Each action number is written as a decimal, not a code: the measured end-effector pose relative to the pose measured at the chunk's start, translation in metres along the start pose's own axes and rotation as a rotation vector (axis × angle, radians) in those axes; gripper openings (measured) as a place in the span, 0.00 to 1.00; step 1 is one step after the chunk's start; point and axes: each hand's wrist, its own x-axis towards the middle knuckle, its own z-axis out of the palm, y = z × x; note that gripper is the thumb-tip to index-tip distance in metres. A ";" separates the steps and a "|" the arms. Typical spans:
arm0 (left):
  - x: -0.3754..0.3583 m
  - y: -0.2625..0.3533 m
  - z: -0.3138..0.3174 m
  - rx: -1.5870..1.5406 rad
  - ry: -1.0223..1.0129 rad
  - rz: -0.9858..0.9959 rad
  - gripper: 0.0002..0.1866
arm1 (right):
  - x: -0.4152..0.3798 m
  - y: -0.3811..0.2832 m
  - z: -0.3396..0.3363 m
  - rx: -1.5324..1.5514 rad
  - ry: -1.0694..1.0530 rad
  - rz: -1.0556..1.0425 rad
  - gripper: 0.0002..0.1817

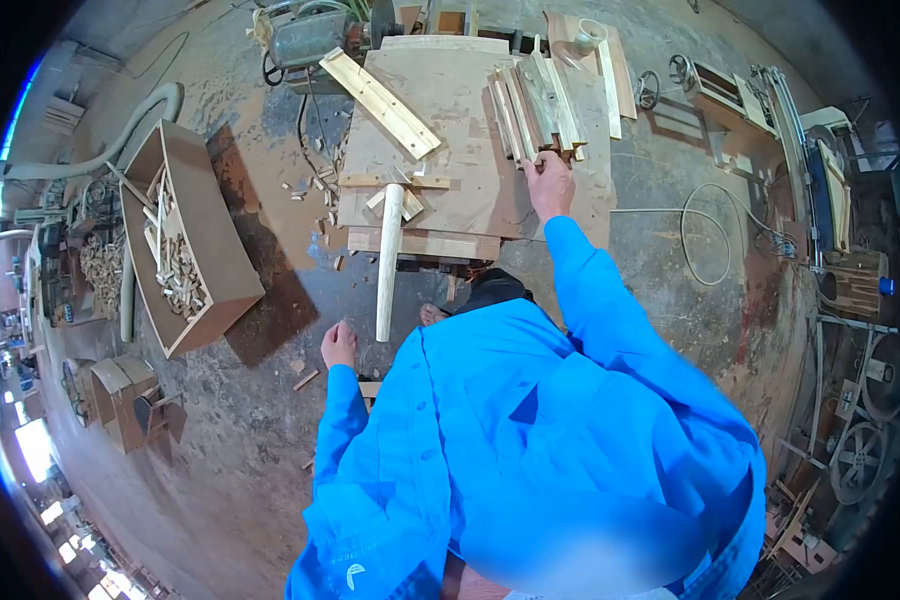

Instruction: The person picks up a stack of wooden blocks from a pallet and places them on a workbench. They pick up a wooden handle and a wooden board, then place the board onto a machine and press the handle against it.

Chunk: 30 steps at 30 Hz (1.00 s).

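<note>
My right hand reaches to the near end of a stack of wooden strips on the worktable. Its fingers are closed on the end of a strip, though they partly hide it. My left hand hangs low beside my body with its fingers curled in and nothing visible in them. Closest to it is a pale tapered wooden leg, which juts over the table's near edge. Small wood pieces lie by the leg's far end, next to a narrow crosswise strip.
The worktable also bears a long board with holes. A motor stands at its far left. To the left, an open wooden box holds offcuts. A looped hose lies on the floor at right, near machinery.
</note>
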 end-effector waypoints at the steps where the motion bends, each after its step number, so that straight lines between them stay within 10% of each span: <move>1: -0.004 0.010 0.009 0.001 0.003 0.000 0.21 | 0.000 0.002 0.003 0.040 0.025 0.011 0.19; 12: -0.037 0.106 0.107 0.487 -0.044 0.488 0.21 | -0.019 -0.032 -0.014 0.455 -0.053 0.153 0.20; 30: -0.046 0.153 0.191 0.921 -0.108 0.304 0.34 | 0.102 -0.139 0.148 0.101 -0.355 -0.342 0.18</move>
